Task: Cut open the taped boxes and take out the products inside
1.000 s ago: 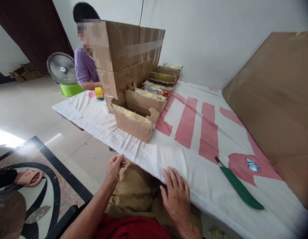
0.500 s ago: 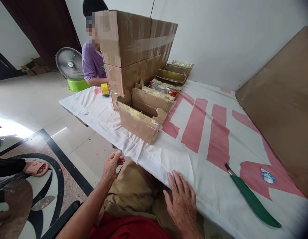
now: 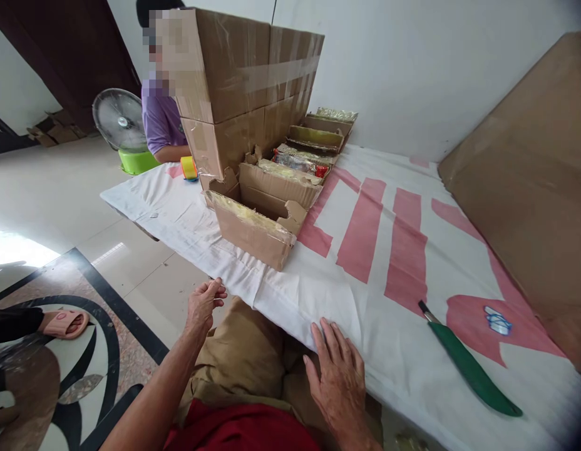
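My left hand (image 3: 205,305) is held beside the front edge of the cloth-covered table (image 3: 313,294), its fingers curled in and the thumb against the forefinger. Nothing shows in it. Flat on the table's edge lies my right hand (image 3: 338,376), fingers stretched out and slightly apart, with nothing under them that I can see. In front of both hands stands an open-topped cardboard box (image 3: 253,233) with torn flaps and shiny tape along its rim. To the right of my right hand lies a curved green tool (image 3: 476,369) with a metal neck and dark tip.
Taped cartons (image 3: 234,75) stand stacked behind a row of open boxes, one holding a clear plastic packet (image 3: 295,164). A yellow tape roll (image 3: 189,168) sits by the stack. A person in a purple shirt (image 3: 163,128) is behind it. A large cardboard sheet (image 3: 529,169) leans right.
The view has shifted slightly, so the table and boxes appear a little further left and higher. Both hands keep nearly the same pose; nothing has been picked up or let go.
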The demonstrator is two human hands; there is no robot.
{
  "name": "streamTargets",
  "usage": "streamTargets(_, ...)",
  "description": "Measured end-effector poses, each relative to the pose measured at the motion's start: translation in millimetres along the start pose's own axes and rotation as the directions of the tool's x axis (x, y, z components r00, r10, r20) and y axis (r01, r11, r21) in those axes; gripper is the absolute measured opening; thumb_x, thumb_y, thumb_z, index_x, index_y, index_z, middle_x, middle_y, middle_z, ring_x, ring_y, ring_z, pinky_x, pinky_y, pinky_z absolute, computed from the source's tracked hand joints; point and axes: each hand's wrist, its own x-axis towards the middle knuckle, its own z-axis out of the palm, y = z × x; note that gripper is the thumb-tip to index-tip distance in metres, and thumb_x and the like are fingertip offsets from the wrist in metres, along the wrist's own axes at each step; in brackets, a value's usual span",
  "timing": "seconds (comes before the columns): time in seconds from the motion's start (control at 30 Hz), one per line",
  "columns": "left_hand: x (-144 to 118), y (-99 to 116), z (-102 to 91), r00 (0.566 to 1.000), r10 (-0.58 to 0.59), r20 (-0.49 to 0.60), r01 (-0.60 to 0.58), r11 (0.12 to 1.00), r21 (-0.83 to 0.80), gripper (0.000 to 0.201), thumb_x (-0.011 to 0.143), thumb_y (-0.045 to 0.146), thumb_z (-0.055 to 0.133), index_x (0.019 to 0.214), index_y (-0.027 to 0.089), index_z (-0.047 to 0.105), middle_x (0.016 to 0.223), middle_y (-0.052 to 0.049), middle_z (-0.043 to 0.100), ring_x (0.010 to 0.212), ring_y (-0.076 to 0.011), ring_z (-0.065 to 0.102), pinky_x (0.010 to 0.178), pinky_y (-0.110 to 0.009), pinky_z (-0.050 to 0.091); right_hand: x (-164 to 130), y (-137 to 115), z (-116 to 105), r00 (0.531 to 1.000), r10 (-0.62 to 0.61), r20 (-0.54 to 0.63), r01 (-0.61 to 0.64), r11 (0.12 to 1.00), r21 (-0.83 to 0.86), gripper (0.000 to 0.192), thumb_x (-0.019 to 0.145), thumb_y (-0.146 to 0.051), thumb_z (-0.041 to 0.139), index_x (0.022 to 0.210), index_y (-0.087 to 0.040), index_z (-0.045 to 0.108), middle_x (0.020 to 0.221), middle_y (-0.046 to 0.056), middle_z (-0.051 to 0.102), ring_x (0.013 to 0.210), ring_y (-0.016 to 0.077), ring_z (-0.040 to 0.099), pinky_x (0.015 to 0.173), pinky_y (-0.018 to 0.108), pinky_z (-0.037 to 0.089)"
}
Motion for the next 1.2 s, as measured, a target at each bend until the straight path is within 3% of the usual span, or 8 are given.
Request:
streamTargets(0.47,-6,3,-2.8,0.998,0.054,-0.024,-0.050,0.988,0.145,0.036,0.053,0.052,0.073,0.057,0.020,0.056,0.057,-0.002,0.062,0.052,-0.0127,0.059,0.053,-0.025,0.047,-2,1,0,1.000,-0.007,-0.019,0.007,0.999,0.031,0.053,0.101,-0.018,0.051,0.154,-0.018,0.047,0.148,0.015,0.064,0.136,0.0342,0.056,0.109,0.049,0.041)
streamTargets(0.67,-11,25,-7.2,0.991,0.058,0.119,-0.101,0.915,0.392,0.046,0.059,0.064,0.068,0.062,0.018,0.063,0.065,-0.011,0.071,0.056,-0.0184,0.064,0.056,-0.031,0.052,1,2,0,0.997,-0.016,-0.073,0.020,0.999,0.045,0.063,0.102,-0.021,0.053,0.162,-0.017,0.036,0.143,0.017,0.067,0.131,0.0347,0.060,0.106,0.049,0.043)
streamTargets(0.8,8,73,-21.8,0.972,0.160,0.175,-0.233,0.773,0.591,0.039,0.065,0.057,0.066,0.068,0.018,0.069,0.069,-0.008,0.073,0.063,-0.0203,0.066,0.060,-0.031,0.050,2,7,3,0.993,-0.055,-0.108,0.059,0.997,0.039,0.064,0.102,-0.022,0.054,0.163,-0.016,0.035,0.141,0.019,0.068,0.128,0.0357,0.062,0.104,0.049,0.044)
streamTargets(0.9,42,117,-40.1,0.946,0.288,0.148,-0.298,0.593,0.748,0.021,0.068,0.040,0.066,0.074,0.021,0.071,0.068,-0.003,0.070,0.073,-0.0233,0.066,0.068,-0.033,0.050,2,10,4,0.992,-0.076,-0.100,0.080,0.996,0.039,0.063,0.101,-0.022,0.057,0.160,-0.015,0.039,0.140,0.019,0.068,0.127,0.0362,0.062,0.103,0.049,0.045)
streamTargets(1.03,99,160,-65.2,0.909,0.409,0.080,-0.235,0.343,0.910,0.015,0.077,0.023,0.062,0.086,0.020,0.074,0.097,-0.010,0.076,0.107,-0.0320,0.068,0.092,-0.040,0.050,1,12,7,0.988,-0.091,-0.125,0.095,0.995,0.031,0.060,0.101,-0.021,0.057,0.158,-0.013,0.042,0.136,0.020,0.071,0.122,0.0361,0.065,0.100,0.049,0.047)
streamTargets(1.2,165,178,-81.6,0.893,0.444,0.070,-0.134,0.113,0.984,0.027,0.097,0.029,0.064,0.119,0.015,0.069,0.131,-0.013,0.068,0.124,-0.0296,0.063,0.108,-0.053,0.048,3,14,10,0.987,-0.093,-0.129,0.095,0.995,0.012,0.067,0.101,-0.020,0.057,0.164,-0.015,0.036,0.133,0.018,0.073,0.117,0.0350,0.070,0.097,0.048,0.048)
